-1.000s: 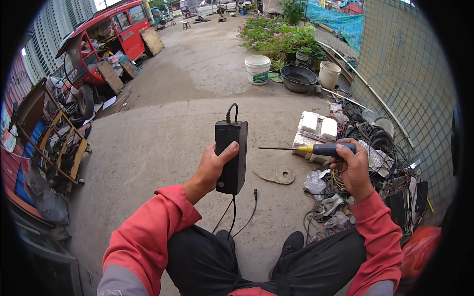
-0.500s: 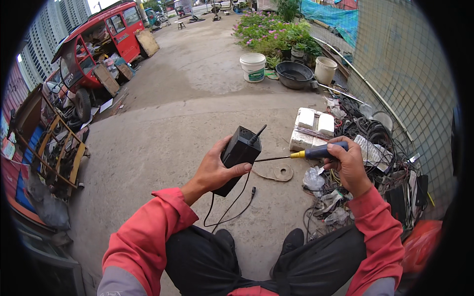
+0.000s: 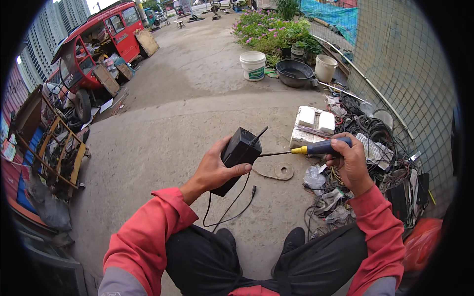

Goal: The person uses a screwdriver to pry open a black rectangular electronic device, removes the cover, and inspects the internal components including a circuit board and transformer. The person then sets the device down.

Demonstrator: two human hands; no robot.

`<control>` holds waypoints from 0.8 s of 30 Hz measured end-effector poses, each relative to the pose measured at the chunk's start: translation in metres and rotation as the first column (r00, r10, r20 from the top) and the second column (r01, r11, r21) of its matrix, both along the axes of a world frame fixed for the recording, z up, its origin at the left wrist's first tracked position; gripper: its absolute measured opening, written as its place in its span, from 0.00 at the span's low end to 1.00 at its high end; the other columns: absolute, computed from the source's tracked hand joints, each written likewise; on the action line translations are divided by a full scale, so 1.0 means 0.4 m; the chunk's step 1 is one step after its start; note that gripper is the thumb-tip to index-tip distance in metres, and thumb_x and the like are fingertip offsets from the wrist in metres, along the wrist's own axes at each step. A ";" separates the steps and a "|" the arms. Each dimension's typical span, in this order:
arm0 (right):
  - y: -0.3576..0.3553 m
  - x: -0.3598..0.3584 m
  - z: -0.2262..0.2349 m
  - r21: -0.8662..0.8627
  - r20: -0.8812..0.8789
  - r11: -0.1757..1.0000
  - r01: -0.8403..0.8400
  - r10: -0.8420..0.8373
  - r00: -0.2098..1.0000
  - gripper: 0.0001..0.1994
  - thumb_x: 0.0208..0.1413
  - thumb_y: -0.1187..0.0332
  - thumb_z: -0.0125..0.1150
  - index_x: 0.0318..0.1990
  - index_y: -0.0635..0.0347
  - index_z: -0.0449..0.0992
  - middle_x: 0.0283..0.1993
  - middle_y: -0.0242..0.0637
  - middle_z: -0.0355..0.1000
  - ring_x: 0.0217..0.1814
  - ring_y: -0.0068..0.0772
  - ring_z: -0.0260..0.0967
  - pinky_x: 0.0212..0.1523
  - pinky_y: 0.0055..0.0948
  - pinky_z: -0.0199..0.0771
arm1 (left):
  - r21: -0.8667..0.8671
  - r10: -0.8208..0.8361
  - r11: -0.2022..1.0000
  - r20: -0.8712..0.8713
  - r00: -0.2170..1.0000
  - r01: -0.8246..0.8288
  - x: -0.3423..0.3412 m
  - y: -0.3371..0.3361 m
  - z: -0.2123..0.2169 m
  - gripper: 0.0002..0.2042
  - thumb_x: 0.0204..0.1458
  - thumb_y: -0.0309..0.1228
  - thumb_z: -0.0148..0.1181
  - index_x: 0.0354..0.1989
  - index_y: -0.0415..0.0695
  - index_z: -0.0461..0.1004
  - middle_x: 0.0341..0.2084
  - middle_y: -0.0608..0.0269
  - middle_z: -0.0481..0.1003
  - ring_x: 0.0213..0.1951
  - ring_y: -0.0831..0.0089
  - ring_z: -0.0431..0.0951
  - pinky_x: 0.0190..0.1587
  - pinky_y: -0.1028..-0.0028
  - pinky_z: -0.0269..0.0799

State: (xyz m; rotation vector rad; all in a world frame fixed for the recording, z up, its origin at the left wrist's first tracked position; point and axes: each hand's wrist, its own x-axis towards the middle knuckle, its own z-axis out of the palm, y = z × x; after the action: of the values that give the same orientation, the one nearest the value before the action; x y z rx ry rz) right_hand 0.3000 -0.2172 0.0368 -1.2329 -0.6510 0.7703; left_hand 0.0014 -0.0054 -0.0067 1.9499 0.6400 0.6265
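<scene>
My left hand (image 3: 213, 170) is wrapped round a black box-shaped power adapter (image 3: 240, 149), held tilted above the ground between my knees. A short cable stub sticks out of its upper end, and a thin black cord (image 3: 240, 211) with a plug hangs below it. In my right hand (image 3: 349, 165) is a screwdriver (image 3: 323, 147) with a dark blue and yellow handle. Its shaft points left, and the tip meets the adapter's right side; whether it sits in a screw or seam is too small to tell.
White foam blocks (image 3: 312, 127) lie ahead of my right hand, beside a heap of cables and scrap (image 3: 373, 148). A flat ring-ended piece (image 3: 283, 171) rests on the concrete. Farther off stand a white bucket (image 3: 253, 69), a black basin (image 3: 295, 76) and a red vehicle (image 3: 116, 32).
My right hand and the screwdriver have shifted very slightly right and up. The adapter stays almost still in my left hand.
</scene>
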 end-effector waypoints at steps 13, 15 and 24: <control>-0.001 0.003 0.000 0.029 -0.010 0.999 0.029 -0.028 1.000 0.10 0.63 0.67 0.64 0.44 0.64 0.72 0.33 0.36 0.74 0.26 0.24 0.76 0.23 0.24 0.82 | -0.031 0.013 0.999 -0.020 1.000 -0.013 -0.002 0.002 -0.005 0.50 0.42 0.47 0.82 0.70 0.34 0.62 0.52 0.52 0.77 0.50 0.67 0.78 0.55 0.69 0.74; 0.001 0.005 -0.003 0.028 0.005 0.999 0.031 -0.031 1.000 0.10 0.63 0.66 0.64 0.44 0.63 0.72 0.33 0.36 0.74 0.26 0.23 0.76 0.23 0.24 0.82 | -0.016 0.016 1.000 -0.022 1.000 -0.016 -0.003 0.002 -0.004 0.50 0.42 0.48 0.82 0.70 0.34 0.62 0.52 0.52 0.76 0.50 0.67 0.78 0.55 0.68 0.74; 0.001 0.012 -0.004 0.034 -0.043 0.998 0.049 -0.048 0.998 0.11 0.63 0.64 0.64 0.43 0.63 0.72 0.33 0.35 0.74 0.25 0.22 0.75 0.22 0.22 0.81 | -0.061 0.002 0.998 -0.024 1.000 -0.004 0.000 -0.008 0.017 0.50 0.42 0.48 0.82 0.70 0.34 0.62 0.51 0.52 0.77 0.50 0.67 0.78 0.55 0.68 0.74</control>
State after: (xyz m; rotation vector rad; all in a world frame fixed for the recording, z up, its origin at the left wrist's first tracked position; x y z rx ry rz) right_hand 0.3048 -0.2169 0.0353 -1.1940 -0.5957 0.7397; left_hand 0.0015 -0.0086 0.0000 1.9025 0.6695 0.5796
